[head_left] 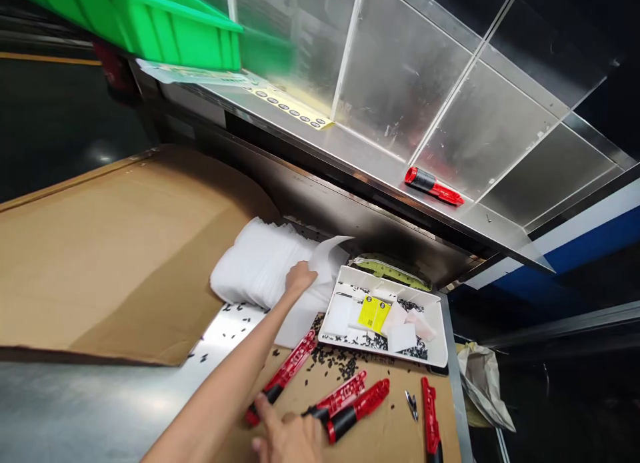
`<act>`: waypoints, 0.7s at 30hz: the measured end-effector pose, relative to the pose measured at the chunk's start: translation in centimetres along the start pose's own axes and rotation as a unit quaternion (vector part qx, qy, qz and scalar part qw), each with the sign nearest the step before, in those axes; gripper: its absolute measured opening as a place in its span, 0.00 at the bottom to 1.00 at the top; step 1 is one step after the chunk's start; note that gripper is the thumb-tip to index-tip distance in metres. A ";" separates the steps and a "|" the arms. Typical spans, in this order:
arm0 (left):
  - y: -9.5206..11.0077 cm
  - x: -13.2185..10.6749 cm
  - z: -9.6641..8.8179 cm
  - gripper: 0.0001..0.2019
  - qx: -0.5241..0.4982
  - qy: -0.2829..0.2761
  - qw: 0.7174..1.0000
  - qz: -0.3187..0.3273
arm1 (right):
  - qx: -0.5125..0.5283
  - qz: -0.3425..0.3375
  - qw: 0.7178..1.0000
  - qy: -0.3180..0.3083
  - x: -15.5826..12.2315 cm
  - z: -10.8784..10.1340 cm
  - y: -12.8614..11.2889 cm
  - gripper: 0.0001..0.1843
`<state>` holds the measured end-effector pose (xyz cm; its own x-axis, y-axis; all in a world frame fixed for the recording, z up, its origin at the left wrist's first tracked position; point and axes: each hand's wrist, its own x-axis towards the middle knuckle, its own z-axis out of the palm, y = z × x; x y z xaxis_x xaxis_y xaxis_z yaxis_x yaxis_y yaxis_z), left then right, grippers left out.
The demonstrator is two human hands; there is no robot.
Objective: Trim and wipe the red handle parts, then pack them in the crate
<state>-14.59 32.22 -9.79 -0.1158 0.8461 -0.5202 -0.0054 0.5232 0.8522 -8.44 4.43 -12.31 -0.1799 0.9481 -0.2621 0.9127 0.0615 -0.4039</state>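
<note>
My left hand (300, 277) is closed on the edge of a thin white sheet (325, 253), at the right end of a thick stack of white sheets (260, 263). Low in the view is my right hand (293, 439), partly cut off by the bottom edge. Its index finger and thumb are spread, the fingertip at the black end of a red-and-black plastic handle-like piece (290, 366). Two similar pieces, one (345, 393) and another (360, 406), lie just right of that hand. Farther right lies one more red-and-black piece (431, 416).
A white tray (327, 336) holds small black parts, yellow labels and white pads. Loose black parts (345, 366) and a small metal clip (411, 406) lie on cardboard. Large cardboard (115, 249) covers the left. A metal shelf (370, 153) carries a green bin (175, 33) and a red-and-black piece (434, 186).
</note>
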 end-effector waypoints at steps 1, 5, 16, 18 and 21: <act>0.3 -0.5 -1.0 0.16 -0.046 -0.002 0.999 -0.005 | -0.015 -0.001 1.000 -0.010 1.5 0.5 -0.8 0.36; 1.3 -3.2 -5.3 0.13 -0.249 -0.010 0.968 -0.018 | -0.005 0.014 1.000 -0.005 4.3 1.5 -2.3 0.26; 0.0 -12.1 -6.8 0.21 -0.522 -0.051 0.839 -0.143 | 0.709 0.043 0.703 0.032 -3.1 -9.6 6.5 0.39; 0.3 -13.6 -4.8 0.22 -0.506 -0.062 0.850 -0.129 | 0.796 0.035 0.603 0.036 -4.0 -12.1 8.2 0.42; 1.2 -15.7 -1.8 0.19 -0.459 -0.067 0.881 -0.097 | 0.836 0.010 0.546 0.058 -4.9 -14.4 9.5 0.38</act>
<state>-14.57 19.36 -0.50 0.0944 0.7867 -0.6101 -0.8193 0.4095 0.4013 6.35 4.84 -2.26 -0.0623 0.9629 -0.2624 -0.7136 -0.2268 -0.6629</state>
